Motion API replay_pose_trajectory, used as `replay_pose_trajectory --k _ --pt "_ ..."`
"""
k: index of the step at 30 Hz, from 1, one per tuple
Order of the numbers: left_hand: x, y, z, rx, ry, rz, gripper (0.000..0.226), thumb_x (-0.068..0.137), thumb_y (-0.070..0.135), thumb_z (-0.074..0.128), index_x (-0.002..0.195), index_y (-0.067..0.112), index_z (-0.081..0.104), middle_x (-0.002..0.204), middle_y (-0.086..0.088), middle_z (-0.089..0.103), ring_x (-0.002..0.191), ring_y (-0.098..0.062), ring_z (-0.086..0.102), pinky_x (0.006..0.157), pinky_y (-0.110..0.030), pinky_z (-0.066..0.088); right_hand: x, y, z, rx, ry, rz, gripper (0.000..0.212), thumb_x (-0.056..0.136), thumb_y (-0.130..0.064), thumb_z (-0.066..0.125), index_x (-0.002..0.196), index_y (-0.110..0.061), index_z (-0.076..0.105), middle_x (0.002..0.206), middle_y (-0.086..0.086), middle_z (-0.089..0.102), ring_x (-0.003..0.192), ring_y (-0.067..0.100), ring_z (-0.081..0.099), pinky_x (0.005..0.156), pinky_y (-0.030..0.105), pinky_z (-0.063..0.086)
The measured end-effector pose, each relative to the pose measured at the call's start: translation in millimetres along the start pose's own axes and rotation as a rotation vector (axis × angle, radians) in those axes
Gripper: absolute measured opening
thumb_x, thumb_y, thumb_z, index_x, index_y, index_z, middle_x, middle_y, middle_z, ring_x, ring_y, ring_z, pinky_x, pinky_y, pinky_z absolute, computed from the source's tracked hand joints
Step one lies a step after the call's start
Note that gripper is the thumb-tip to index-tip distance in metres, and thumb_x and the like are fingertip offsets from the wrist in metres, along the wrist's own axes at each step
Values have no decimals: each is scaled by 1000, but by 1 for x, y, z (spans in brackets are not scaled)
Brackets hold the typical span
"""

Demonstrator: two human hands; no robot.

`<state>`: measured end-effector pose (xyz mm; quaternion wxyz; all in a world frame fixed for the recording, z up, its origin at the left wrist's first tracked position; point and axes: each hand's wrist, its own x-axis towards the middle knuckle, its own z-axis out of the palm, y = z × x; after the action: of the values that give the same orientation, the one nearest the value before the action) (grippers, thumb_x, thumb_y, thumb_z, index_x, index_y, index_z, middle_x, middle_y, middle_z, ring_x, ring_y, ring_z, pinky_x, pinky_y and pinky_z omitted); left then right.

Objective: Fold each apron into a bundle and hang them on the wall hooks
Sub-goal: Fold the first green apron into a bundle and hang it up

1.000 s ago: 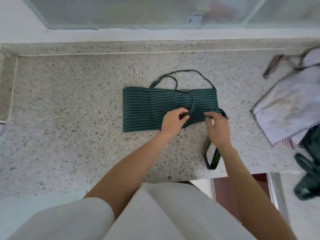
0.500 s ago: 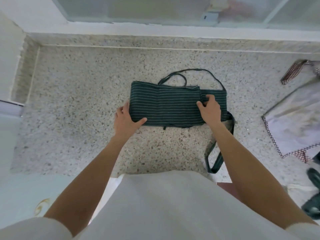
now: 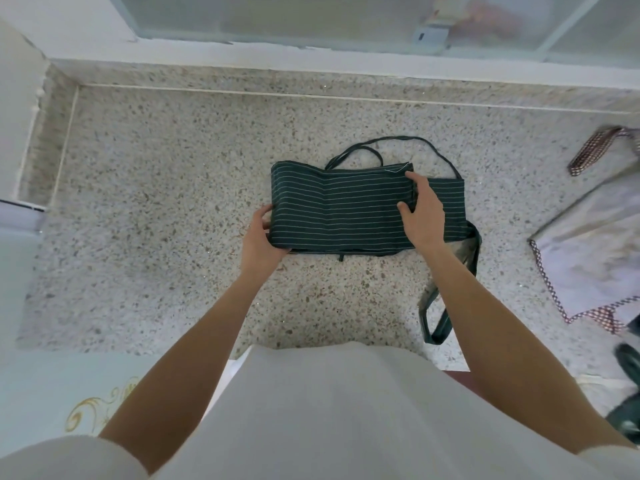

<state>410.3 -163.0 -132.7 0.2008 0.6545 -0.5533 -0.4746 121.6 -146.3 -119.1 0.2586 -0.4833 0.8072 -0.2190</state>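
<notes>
A dark green striped apron [image 3: 339, 206] lies folded into a long band on the speckled stone counter [image 3: 166, 209]. My left hand [image 3: 259, 237] grips its near-left corner, with the fingers along the left edge and the thumb at the front edge. On the band's right part my right hand [image 3: 424, 213] rests with spread fingers, pressing the edge of the top fold. Thin strap loops [image 3: 398, 143] stick out behind the apron. A wider strap [image 3: 440, 323] trails over the counter's front edge by my right forearm.
A pale apron with red checked trim [image 3: 588, 244] lies at the counter's right, its checked strap [image 3: 588, 154] behind it. Dark cloth [image 3: 627, 362] sits at the far right edge. A window ledge [image 3: 311, 67] closes the back, a wall [image 3: 17, 116] the left.
My left hand has gone from the apron's middle to its left end and taken hold there. My right hand has moved up onto the fold's right edge. The top layer now lies flat.
</notes>
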Motion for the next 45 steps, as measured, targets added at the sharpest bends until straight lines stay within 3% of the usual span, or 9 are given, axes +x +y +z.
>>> replay_pose_trajectory --k 5,10,16,22,26,31,36,40,45 --pt "1 -7 3 400 -20 377 69 76 -4 63 138 19 41 118 -4 57 92 -15 56 75 -30 53 -19 21 -34 -32 221 95 51 90 -4 52 136 -22 40 127 6 54 110 22 53 82 28 42" --pt "7 -21 3 686 -154 645 57 75 -4 61 131 7 51 128 -13 51 114 -21 38 82 -44 54 -42 64 -29 -137 156 217 50 92 -7 52 138 -23 40 125 9 53 101 26 55 71 27 39" --pt "9 -18 0 887 -143 657 58 72 6 69 128 11 55 124 -10 53 111 -23 40 82 -42 51 -27 74 -25 -268 166 77 50 92 -3 49 140 -15 41 128 8 50 96 28 56 70 35 48" --pt "24 8 -9 830 -270 621 47 75 35 51 119 22 62 138 0 44 131 -21 30 108 -44 20 -13 72 -19 -437 84 159 55 90 0 45 143 -12 35 135 17 40 105 35 47 85 43 44" --pt "63 36 -4 654 -201 633 39 90 17 54 129 17 53 140 -7 41 130 -26 33 107 -41 31 -30 51 -15 -570 224 -33 43 88 -7 52 131 -10 48 128 21 48 103 34 48 85 42 41" --pt "95 46 8 792 -314 543 39 93 14 50 133 18 50 142 -9 39 131 -28 29 110 -36 27 -74 23 25 -534 3 -407 39 96 -31 36 128 -20 54 128 5 54 106 25 53 83 40 45" --pt "64 30 -4 771 -385 488 43 89 11 53 131 20 52 133 -6 42 106 -20 45 87 -22 37 -85 41 23 -732 -12 -191 41 98 -35 33 137 -27 47 143 9 41 122 32 44 93 47 40" --pt "13 7 -5 864 -683 569 64 88 2 55 145 17 30 137 -4 27 86 -10 43 69 -16 37 -71 46 2 -780 -6 -88 45 95 -29 49 139 -24 42 141 12 39 123 34 39 94 46 36" --pt "-17 -12 7 955 -389 983 44 66 5 76 107 13 65 124 -12 52 110 -24 45 85 -34 46 -84 46 -7 -616 -63 -330 33 86 -5 59 118 -14 59 109 9 59 100 30 54 83 40 40"
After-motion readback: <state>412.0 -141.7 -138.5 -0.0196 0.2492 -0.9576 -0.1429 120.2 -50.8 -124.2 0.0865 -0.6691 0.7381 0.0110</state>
